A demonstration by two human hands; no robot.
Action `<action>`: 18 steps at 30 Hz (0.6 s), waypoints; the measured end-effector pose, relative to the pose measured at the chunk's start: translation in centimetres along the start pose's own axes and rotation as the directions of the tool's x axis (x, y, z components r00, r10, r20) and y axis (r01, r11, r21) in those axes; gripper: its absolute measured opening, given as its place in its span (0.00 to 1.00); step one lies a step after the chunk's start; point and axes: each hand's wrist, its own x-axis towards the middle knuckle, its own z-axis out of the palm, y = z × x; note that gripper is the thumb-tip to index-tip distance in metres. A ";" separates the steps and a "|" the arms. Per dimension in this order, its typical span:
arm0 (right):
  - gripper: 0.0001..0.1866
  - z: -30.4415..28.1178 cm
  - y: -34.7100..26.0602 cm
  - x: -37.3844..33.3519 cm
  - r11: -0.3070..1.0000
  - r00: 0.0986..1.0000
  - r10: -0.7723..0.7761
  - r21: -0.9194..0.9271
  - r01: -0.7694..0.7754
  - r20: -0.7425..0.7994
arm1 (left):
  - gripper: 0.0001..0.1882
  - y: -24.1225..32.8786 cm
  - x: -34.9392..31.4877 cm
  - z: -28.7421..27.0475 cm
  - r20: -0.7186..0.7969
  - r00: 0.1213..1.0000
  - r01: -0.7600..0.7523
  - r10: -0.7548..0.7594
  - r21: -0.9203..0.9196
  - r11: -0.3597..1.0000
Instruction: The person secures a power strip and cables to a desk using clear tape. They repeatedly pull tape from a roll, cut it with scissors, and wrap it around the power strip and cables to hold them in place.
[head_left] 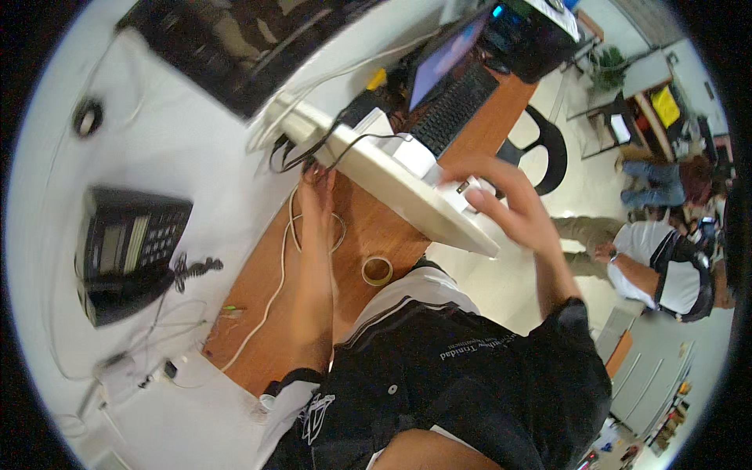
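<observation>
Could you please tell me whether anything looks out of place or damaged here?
Just some untidiness: black cables bunch in loops at the edge of the pale panel beside the left hand, and a loose white cable snakes across the brown desktop. No spill or damage stands out.

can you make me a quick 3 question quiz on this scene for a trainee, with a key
1. True or false: in the picture, the black desk phone is right of the tape roll.
2. Which of the person's hands is nearer the black cables?
3. Fill in the colour: the tape roll lies on a ____ desk.

Key: 1. False. 2. The left hand. 3. Brown.
</observation>
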 end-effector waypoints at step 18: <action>0.57 8.1 13.5 14.6 0.862 0.942 -0.311 0.454 0.225 0.124 | 0.29 -0.8 -4.8 6.4 -0.046 0.993 -0.096 0.107 0.205 0.974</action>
